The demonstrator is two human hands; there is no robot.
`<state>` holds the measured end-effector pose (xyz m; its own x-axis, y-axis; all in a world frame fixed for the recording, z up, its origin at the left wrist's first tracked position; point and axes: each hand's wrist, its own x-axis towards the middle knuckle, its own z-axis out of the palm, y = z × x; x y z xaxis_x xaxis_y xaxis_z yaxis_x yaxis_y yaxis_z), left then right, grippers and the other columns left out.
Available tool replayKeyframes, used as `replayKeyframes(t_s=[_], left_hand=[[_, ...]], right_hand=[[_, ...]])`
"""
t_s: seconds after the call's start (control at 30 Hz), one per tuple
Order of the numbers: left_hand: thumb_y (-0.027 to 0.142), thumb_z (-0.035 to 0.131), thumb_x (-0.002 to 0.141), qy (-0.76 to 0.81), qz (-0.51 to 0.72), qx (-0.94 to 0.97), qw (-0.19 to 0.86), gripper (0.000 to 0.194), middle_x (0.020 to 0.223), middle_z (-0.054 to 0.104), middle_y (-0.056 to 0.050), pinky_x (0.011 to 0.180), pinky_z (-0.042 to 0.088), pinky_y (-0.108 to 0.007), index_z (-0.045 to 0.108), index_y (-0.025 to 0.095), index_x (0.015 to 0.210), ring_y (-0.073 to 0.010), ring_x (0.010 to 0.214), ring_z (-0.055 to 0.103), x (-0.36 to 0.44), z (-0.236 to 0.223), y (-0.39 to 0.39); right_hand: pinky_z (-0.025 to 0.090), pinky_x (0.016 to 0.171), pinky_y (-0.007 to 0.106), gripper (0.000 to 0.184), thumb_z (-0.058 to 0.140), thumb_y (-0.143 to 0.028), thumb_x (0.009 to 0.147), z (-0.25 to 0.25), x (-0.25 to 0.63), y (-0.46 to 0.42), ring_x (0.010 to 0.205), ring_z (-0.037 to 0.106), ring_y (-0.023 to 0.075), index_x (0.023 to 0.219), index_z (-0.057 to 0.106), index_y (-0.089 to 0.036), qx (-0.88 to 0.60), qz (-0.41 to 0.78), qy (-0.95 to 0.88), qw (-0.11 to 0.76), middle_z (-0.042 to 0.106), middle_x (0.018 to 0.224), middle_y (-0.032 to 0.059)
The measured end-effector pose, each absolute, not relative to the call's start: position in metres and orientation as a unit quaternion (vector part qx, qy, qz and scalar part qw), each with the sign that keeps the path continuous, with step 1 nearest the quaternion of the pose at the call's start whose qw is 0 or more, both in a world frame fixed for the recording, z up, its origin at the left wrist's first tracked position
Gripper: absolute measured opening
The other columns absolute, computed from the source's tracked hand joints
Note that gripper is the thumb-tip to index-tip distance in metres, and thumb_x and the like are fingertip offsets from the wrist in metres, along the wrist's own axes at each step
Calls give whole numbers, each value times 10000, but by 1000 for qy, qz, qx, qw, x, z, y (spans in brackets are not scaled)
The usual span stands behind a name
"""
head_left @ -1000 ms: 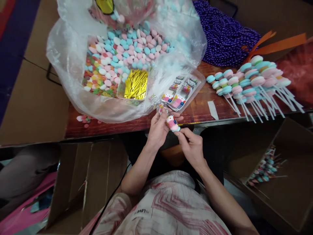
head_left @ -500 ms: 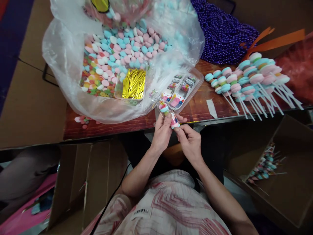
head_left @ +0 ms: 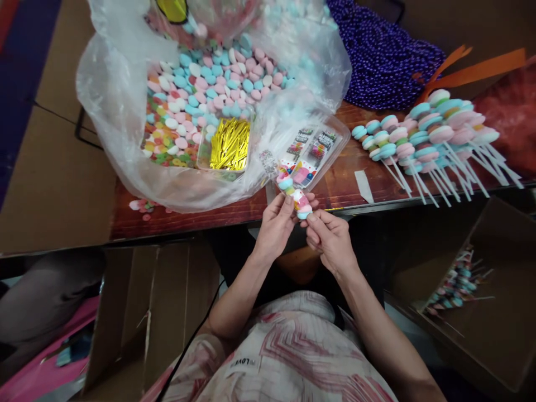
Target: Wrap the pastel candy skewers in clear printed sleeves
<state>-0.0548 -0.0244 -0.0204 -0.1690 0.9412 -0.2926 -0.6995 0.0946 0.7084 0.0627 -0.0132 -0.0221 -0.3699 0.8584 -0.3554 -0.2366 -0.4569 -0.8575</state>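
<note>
Your left hand point(head_left: 274, 226) and right hand point(head_left: 330, 240) sit close together, both pinching one candy skewer point(head_left: 295, 196), with the tray point(head_left: 330, 159) just beyond them.

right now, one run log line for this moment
left hand: holds candy skewer | right hand: pinches its lower end | place: table edge

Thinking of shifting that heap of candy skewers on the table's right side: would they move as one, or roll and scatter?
The candy skewers would probably scatter: they lie loose and crisscrossed. Their round discs may roll, and the thin sticks look bendable.
</note>
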Motion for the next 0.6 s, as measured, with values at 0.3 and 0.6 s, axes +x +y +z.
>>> replayKeyframes(t_s=[0.3,0.6], left_hand=[[588,699,842,449,669,163,569,431,959,779,-69,829,594,-314,626,198,1011,-211,935,762,-49,-26,-29],[522,774,786,561,653,226,456,358,768,670,20,520,498,-160,661,198,889,-88,641,629,-58,-18,-29]], right_hand=[[293,456,210,297,629,-388,928,-20,70,-20,478,386,61,717,563,-190,-462,586,-544,384,498,579,-50],[399,560,234,160,569,-272,966,-18,78,-22,559,484,91,883,671,-182,-467,404,-678,398,548,648,-32]])
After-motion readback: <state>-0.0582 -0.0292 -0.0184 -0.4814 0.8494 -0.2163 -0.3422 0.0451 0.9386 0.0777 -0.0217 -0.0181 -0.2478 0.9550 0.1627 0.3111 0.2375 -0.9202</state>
